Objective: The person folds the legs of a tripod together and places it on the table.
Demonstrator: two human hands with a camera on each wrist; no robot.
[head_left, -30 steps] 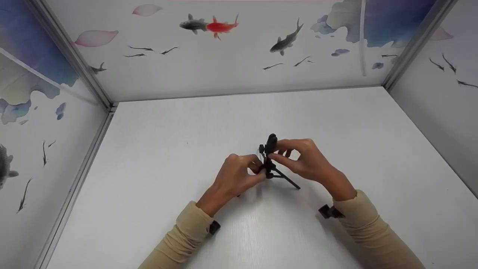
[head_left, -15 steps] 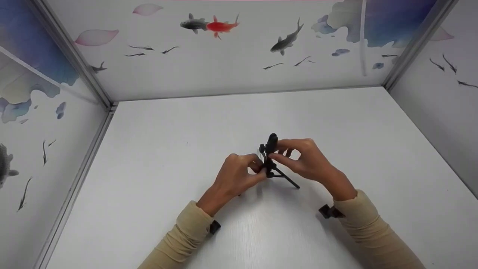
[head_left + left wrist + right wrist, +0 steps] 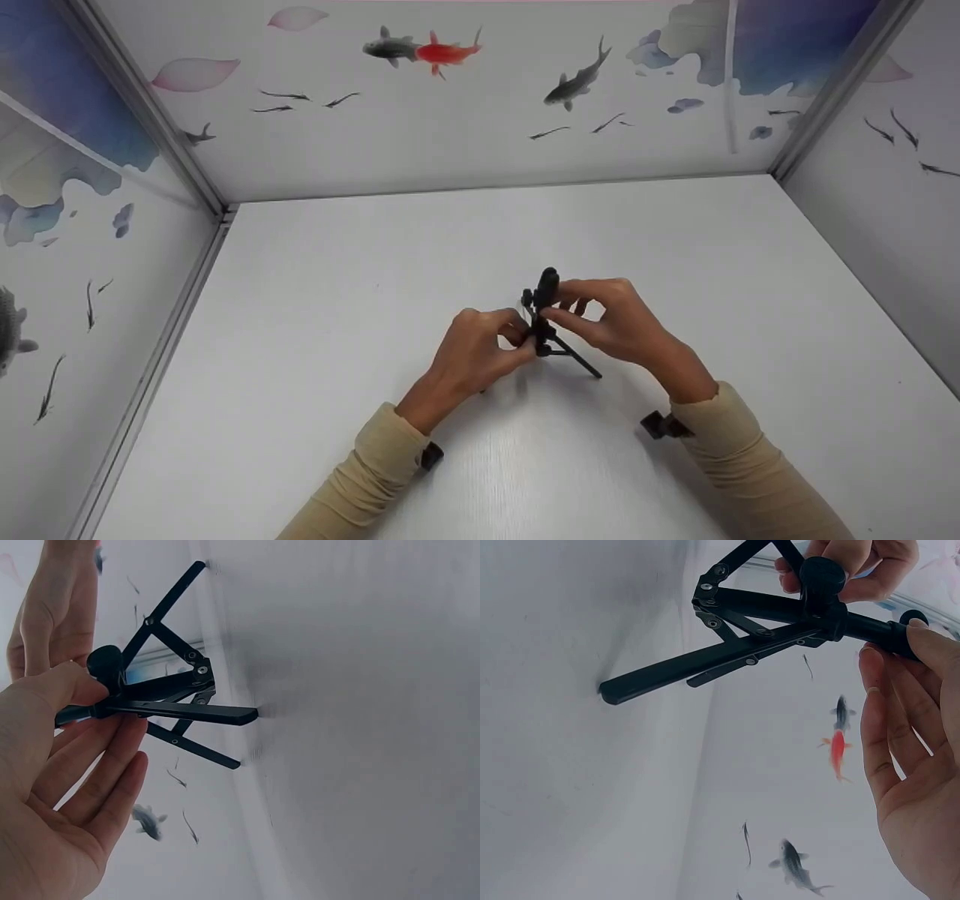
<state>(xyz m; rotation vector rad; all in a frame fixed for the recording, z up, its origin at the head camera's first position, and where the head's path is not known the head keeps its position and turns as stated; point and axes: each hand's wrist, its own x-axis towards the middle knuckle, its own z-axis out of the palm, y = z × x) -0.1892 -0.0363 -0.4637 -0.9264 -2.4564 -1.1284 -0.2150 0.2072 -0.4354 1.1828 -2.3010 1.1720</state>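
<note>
On the white table (image 3: 337, 262) stands a black tripod (image 3: 541, 330), one leg (image 3: 482, 391) almost hidden by the left hand (image 3: 474, 346), which pinches its middle; the right hand (image 3: 624, 322), turned inward, pinches higher.

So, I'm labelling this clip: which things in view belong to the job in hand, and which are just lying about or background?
In the job:
tripod
left hand, gripping it
right hand, gripping it

Just there:
table, under the tripod
wall with printed fish
sleeves
wrist cameras
</note>
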